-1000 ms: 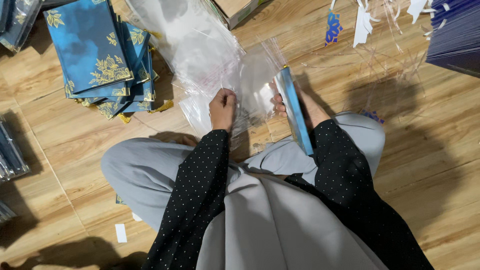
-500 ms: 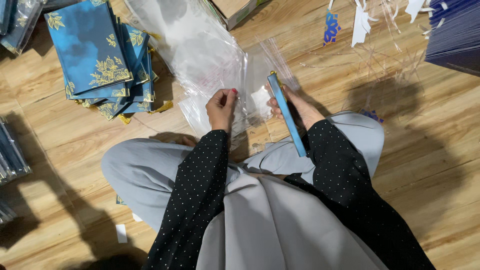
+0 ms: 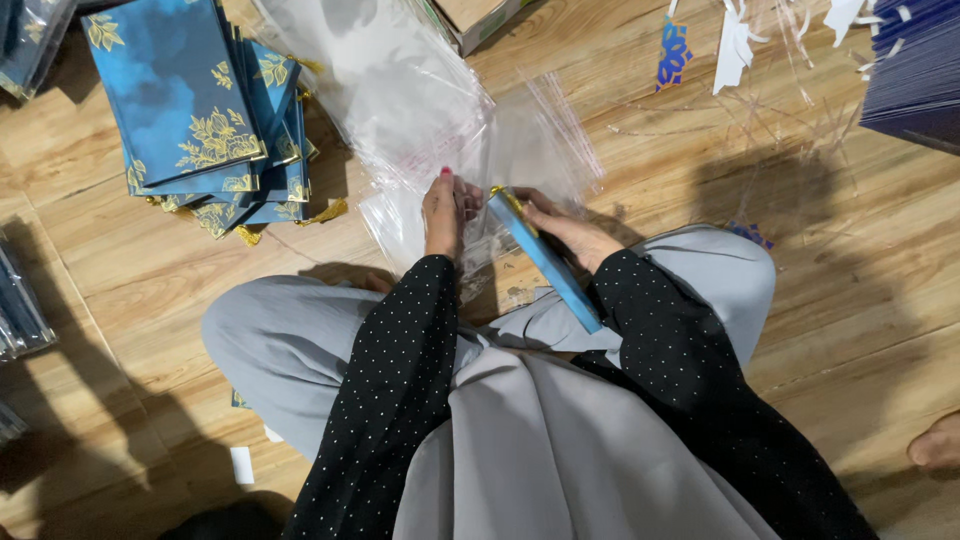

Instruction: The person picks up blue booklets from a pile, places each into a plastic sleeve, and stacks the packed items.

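Note:
I sit cross-legged on a wooden floor. My right hand (image 3: 566,232) holds a thin blue book (image 3: 545,261) on edge, its gold-tasselled top end near the plastic. My left hand (image 3: 442,208) pinches a clear plastic sleeve (image 3: 540,140) at its opening, close beside the book's top end. The sleeve lies against a loose pile of clear plastic bags (image 3: 385,95) just beyond both hands.
A stack of blue books with gold flower prints (image 3: 200,120) lies at the upper left. A cardboard box (image 3: 478,18) stands at the top. Paper cut-outs and plastic strips (image 3: 735,45) are scattered upper right, next to a dark blue stack (image 3: 915,70). Wrapped items (image 3: 20,300) lie at the left edge.
The book has tilted and moved leftward, its top end now close to my left hand. My left hand has shifted slightly right on the plastic sleeve.

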